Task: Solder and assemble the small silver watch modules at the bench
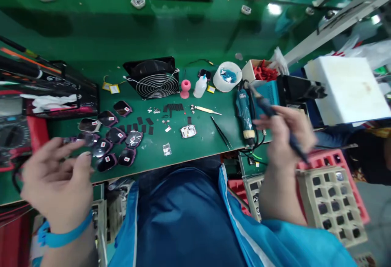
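My left hand [61, 177] is raised at the left, palm up with its fingers apart and nothing in them, near several dark watch-like cases [106, 162]. At the right, my right hand [285, 136] is closed around a dark soldering iron [267, 106], its tip towards the blue electric screwdriver [244, 110]. On the green bench lie an opened white case [188, 131], a small metal-and-white part [167, 149], black tweezers [221, 132] and a wooden-handled tool [207, 110].
A black fan [152, 77], a pink holder [185, 89], a white bottle [200, 86] and a white tub [227, 77] stand at the back. Cables lie beside the screwdriver. Part trays [332, 202] sit at the lower right, a red-framed meter [15, 130] at the left.
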{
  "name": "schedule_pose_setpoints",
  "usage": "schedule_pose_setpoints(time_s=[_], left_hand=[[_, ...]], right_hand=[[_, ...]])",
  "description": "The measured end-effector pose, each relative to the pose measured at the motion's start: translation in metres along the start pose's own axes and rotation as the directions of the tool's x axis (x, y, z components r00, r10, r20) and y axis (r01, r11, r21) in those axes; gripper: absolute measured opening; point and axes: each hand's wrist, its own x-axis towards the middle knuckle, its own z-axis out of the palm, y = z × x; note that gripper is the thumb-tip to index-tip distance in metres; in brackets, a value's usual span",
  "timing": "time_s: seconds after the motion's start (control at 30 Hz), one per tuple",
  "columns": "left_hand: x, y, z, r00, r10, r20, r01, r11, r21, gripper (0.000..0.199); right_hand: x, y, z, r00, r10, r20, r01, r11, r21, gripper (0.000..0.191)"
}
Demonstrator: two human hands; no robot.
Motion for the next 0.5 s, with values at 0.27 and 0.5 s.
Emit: schedule_pose_setpoints(time_s=[0.27, 0.5], left_hand=[[-0.031, 0.016, 0.013, 0.988, 0.099, 0.121, -0.091, 0.993, -0.074, 0.016], [-0.059, 0.024, 0.040, 0.782, 0.397, 0.481, -0.275, 0.911, -0.306, 0.016]], right_hand=[[-0.016, 0.025, 0.067, 0.941, -0.221, 0.255, 0.276, 0.939, -0.205, 0.033], [-0.037, 0.003, 0.048, 0.935, -0.193, 0.298, 0.245, 0.959, -0.146, 0.043]])
